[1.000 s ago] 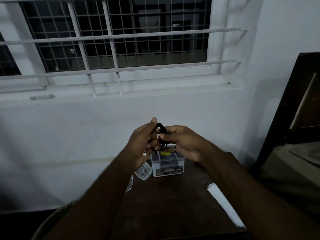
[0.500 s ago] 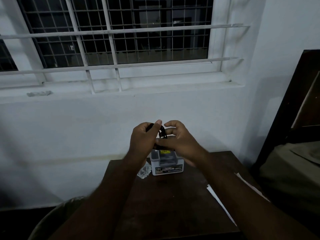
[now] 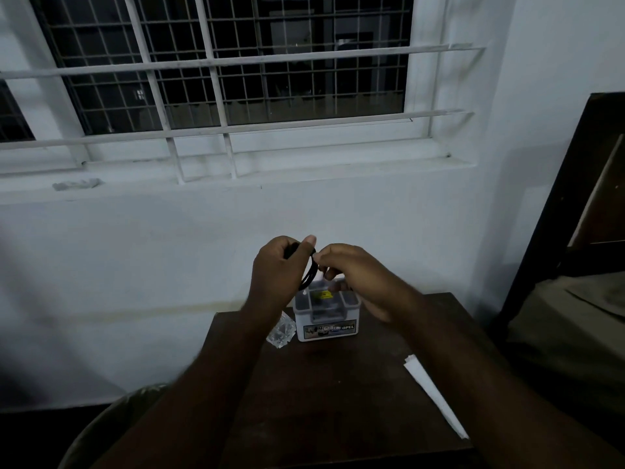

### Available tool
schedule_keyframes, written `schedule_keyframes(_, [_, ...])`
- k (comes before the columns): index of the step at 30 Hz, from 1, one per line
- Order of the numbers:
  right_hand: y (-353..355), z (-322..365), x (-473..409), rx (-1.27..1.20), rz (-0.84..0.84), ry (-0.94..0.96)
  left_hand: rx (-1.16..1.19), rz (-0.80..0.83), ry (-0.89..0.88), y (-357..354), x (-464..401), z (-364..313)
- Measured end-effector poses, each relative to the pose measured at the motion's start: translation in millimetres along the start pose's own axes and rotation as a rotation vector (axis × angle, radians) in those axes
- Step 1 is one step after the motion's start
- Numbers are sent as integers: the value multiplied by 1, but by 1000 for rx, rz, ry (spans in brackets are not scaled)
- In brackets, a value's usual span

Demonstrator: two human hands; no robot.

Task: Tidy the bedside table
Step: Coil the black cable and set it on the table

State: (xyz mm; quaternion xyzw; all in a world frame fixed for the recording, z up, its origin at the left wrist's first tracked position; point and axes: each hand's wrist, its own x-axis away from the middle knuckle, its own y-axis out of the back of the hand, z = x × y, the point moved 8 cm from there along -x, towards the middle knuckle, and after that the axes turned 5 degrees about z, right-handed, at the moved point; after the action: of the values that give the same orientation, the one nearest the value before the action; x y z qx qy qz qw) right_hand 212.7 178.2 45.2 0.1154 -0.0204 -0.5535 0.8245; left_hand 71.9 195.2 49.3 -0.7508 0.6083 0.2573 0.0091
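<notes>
— Above the tabletop (image 3: 338, 384), what are the hands doing with that cord?

— Both are raised over the small box. The left hand (image 3: 275, 275) is closed around a coiled black cable (image 3: 309, 272), thumb up against the loop; the right hand (image 3: 358, 275) has its fingers (image 3: 326, 257) pinching the same cable at the top of the coil.

— Any change from a second ago?

— The hands sit a little higher against the wall than before, and the right hand has turned so its knuckles face up; earlier its fingers wrapped the loop from the side. The view has also tipped down, so more of the dark wood shows, including its near edge.

— And what lies on the wood?

— A grey lidded box (image 3: 326, 316) with "OPEL" on its label stands near the back edge, directly beneath the hands. A crumpled clear wrapper (image 3: 280, 333) lies just beside it on the left. A white sheet of paper (image 3: 434, 397) hangs over the right edge.

— The room?

— Dim. A white wall, a barred window (image 3: 220, 62) with darkness outside, a dark wooden frame (image 3: 575, 184) at the right, and a rounded bin rim (image 3: 111, 414) at lower left.
</notes>
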Motion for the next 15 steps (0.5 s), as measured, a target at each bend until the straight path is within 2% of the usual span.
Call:
schedule_keyframes(3, [-5,3,6,-24,138,-9,-8,-2,-18,2,-1,-2])
schedule_keyframes(5, [1,4,9,80,164,-25,41,43,39,1,-2,3])
schedule_keyframes(6, [12,8,8,259,113,27,107,88,85,-2,0,8])
schedule_keyframes(9, [31,30,5,939,-122,341,370,252,264,-15,7,20])
schedule_keyframes(11, [30,33,7,1184,-299,452,513,319,368,-23,14,23])
schedule_keyframes(13, [23,30,7,1188,-354,503,628,350,427,-31,19,22])
schedule_keyframes(15, [16,20,6,942,-316,520,656,329,444,-34,21,21])
